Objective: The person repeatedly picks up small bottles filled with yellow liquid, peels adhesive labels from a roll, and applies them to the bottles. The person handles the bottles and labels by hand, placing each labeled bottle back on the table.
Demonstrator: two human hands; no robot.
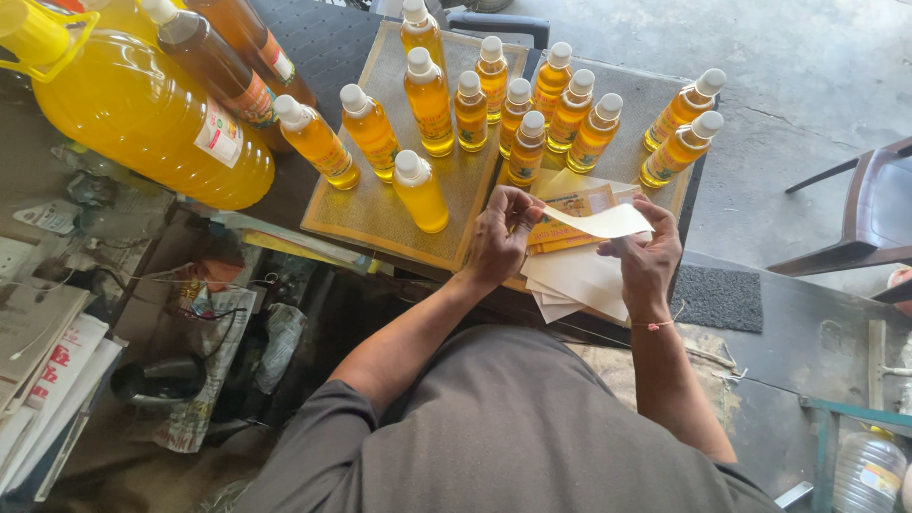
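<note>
My left hand [499, 237] pinches the edge of an orange printed label [570, 204] that sits on a small stack of labels. My right hand [646, 256] holds a pale backing strip [608, 221], curled up and away from that label. Under both hands lies a pile of white backing sheets [575, 280]. Just beyond the hands stand several small bottles of yellow oil with white caps [470, 109] on two woven mats [370, 214]. One bottle without a label [420, 192] stands nearest my left hand.
A big yellow oil jug [142, 119] and two tall dark bottles [223, 71] lie at the far left. Newspapers and papers [57, 351] clutter the left. A dark chair [864, 218] stands at the right, a plastic bottle [866, 470] at the bottom right.
</note>
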